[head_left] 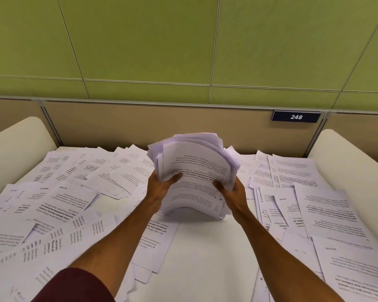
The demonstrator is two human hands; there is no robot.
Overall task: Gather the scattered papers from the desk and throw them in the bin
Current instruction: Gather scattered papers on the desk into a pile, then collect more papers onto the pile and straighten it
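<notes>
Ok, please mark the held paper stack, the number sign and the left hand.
held paper stack [196, 166], head view, front sheet.
number sign [296, 117], head view, digits.
left hand [159, 186], head view, back of hand.

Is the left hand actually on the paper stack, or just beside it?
Touching. The head view shows the left hand gripping the paper stack at its left edge, thumb across the front sheet.

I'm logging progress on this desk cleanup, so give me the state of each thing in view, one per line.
Paper bundle: gathered, bowed, held at both sides.
Left hand: grips the bundle's left edge.
Right hand: grips its right edge.
Loose papers: scattered, overlapping, on both sides.
Desk: bare strip down the middle.
Sign: on the partition, reads 248.
</notes>
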